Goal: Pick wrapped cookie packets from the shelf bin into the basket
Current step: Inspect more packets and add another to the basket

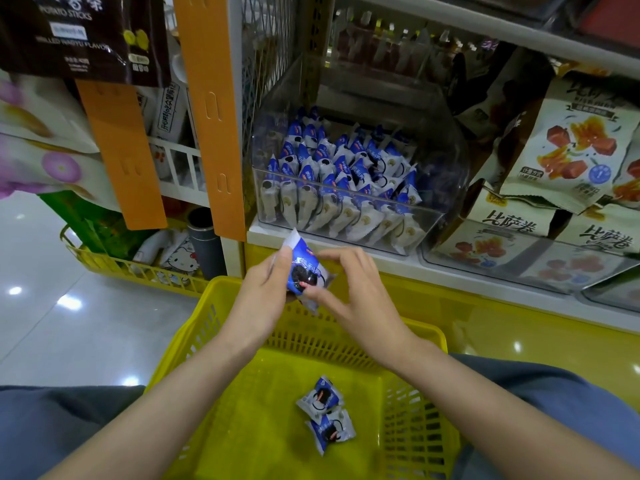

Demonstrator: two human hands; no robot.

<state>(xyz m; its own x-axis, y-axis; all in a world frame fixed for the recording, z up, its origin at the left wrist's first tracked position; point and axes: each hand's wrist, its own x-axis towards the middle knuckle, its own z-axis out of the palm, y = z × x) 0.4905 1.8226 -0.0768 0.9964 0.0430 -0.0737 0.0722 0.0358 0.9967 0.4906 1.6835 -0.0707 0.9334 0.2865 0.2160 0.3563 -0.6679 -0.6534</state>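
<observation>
A clear plastic shelf bin [445, 157] holds several blue-and-white wrapped cookie packets [341, 181]. Below it, above the far rim of the yellow basket [239, 403], my left hand [263, 299] grips one blue-and-white packet [306, 268] from the left side. My right hand [353, 296] pinches the same packet from the right with thumb and fingertips. Two packets lie on the basket floor, one [320, 396] just behind the other [330, 433].
Bags of pizza-roll snacks [568, 143] fill the shelf to the right of the bin. An orange shelf post [211, 112] stands left of it. A second yellow basket [138, 268] with goods sits on the shiny floor at left. My knees flank the basket.
</observation>
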